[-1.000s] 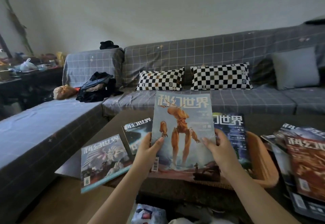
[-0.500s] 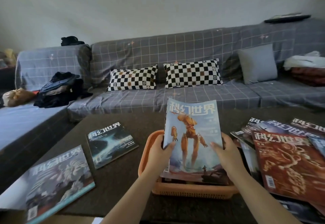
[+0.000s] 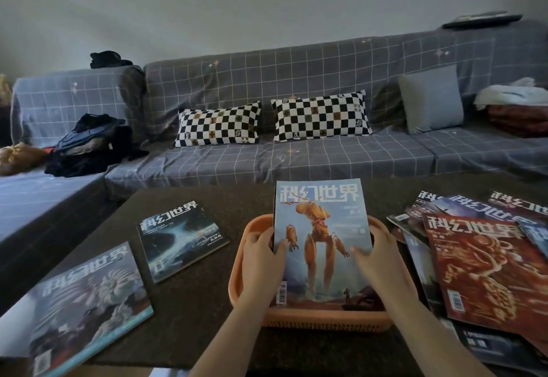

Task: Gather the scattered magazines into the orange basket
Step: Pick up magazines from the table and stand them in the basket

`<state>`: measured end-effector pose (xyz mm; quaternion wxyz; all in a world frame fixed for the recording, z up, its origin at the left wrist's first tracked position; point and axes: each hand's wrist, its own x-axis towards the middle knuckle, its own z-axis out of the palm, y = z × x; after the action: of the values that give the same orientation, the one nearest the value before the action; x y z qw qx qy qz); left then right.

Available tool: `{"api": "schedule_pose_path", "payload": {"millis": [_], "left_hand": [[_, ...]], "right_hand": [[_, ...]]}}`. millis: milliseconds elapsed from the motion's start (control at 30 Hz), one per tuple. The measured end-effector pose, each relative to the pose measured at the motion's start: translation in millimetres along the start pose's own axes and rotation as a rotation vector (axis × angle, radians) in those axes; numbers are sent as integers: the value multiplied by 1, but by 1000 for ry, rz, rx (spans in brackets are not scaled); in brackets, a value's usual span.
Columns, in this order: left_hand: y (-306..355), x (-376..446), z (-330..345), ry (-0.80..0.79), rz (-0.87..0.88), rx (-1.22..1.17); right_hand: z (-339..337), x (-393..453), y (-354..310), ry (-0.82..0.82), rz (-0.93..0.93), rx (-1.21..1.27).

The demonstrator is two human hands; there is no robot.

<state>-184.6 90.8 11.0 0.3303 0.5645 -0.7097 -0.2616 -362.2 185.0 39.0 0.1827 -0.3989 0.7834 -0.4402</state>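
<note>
left hand [image 3: 261, 247]: grips robot-cover magazine [image 3: 321, 240] left edge
right hand [image 3: 379, 250]: fingers spread, loosely touching its right edge
magazine: tilted, lower end inside orange basket [image 3: 323, 319]

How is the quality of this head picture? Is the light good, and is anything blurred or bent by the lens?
Head view: the light is dim and flat, with no glare; the right hand is smeared by motion, while the left hand and the magazine over the orange basket stay fairly sharp; the wide lens bows the sofa and stretches the magazines near the edges.
</note>
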Motion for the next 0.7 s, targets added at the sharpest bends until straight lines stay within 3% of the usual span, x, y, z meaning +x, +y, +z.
{"api": "schedule_pose_path", "payload": {"millis": [433, 700], "left_hand": [[6, -6, -7, 75, -158, -87], [12, -11, -13, 89, -86, -18]], "right_hand": [[3, 8, 7, -79, 60, 24], [1, 7, 8, -115, 26, -19]]}}
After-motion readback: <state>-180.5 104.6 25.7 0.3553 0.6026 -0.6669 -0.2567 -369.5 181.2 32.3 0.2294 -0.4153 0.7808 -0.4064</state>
